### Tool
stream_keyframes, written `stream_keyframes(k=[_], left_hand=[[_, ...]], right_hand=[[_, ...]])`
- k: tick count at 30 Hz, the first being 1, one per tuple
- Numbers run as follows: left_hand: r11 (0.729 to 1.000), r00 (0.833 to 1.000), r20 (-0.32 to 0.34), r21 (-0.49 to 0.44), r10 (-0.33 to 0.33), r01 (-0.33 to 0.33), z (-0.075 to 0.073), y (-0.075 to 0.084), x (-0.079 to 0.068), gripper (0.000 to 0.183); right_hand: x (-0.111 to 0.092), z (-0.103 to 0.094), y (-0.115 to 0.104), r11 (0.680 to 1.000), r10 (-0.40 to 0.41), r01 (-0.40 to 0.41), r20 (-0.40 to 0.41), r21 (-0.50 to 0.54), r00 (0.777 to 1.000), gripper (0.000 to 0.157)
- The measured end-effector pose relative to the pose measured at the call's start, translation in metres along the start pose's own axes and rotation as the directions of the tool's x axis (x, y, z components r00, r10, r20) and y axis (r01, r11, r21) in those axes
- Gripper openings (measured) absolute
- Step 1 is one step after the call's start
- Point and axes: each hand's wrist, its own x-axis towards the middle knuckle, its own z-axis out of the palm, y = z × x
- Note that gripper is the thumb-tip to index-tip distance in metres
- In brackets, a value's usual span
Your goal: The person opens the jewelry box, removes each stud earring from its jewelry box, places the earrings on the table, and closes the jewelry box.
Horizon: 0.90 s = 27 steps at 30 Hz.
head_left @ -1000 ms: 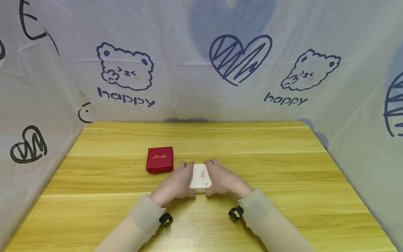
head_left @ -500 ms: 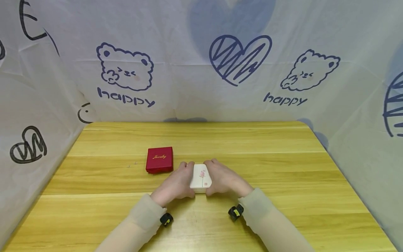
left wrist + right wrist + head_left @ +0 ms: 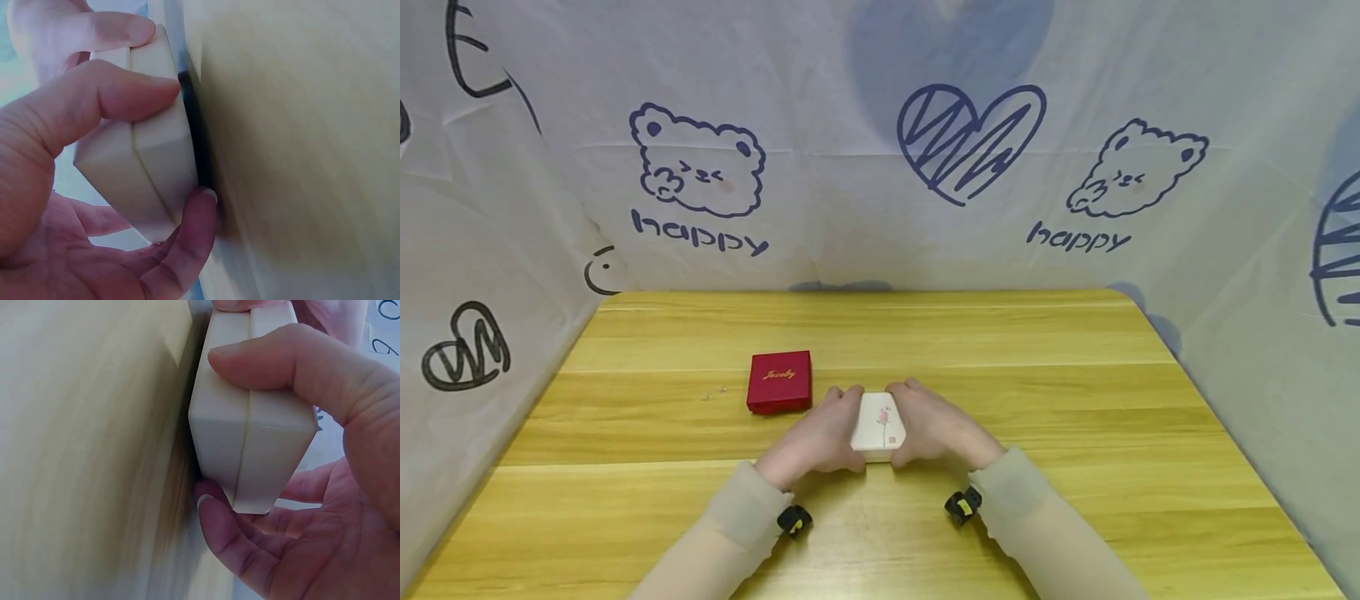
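A small white box [image 3: 878, 421] with a pink flower on its top is held between both hands at the middle of the table. My left hand [image 3: 822, 433] grips its left side, thumb on the near face and fingers curled round the far side. The right hand [image 3: 934, 427] grips the opposite side in the same way. In the left wrist view, a seam runs round the box [image 3: 156, 165] between lid and base, and a dark strip shows under it. The right wrist view shows the seam of the box [image 3: 250, 447] closed, with the thumb across it.
A red box [image 3: 780, 382] lettered "Jewelry" lies just beyond the left hand, to the left. Tiny specks dot the wooden table [image 3: 1037, 350] left of it. A printed cloth [image 3: 835, 150] encloses the back and sides.
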Motion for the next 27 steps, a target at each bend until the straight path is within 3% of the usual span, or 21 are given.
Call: stream_keyframes(k=[27], left_hand=[[1.0, 1.0, -0.007, -0.019, 0.012, -0.012, 0.0014, -0.0038, 0.0003, 0.1]], right_hand=[[-0.0017, -0.0036, 0.0057, 0.997, -0.032, 0.033, -0.022, 0.075, 0.999, 0.089]])
